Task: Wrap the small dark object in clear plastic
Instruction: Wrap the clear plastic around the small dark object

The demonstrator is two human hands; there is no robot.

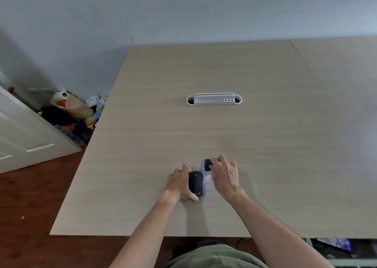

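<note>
Mid-wrap: left hand (179, 183) grips the dark object (195, 184); right hand (224, 173), at two o'clock, pinches a roll (206, 165); next, pull the plastic (208, 183) across.

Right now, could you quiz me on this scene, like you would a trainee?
1. True or false: the left hand rests against the small dark object.
2. Which is farthest from the person? A) the white holder B) the clear plastic C) the right hand
3. What surface are the hands working on?

Key: 1 true. 2 A. 3 The wooden table.
</note>
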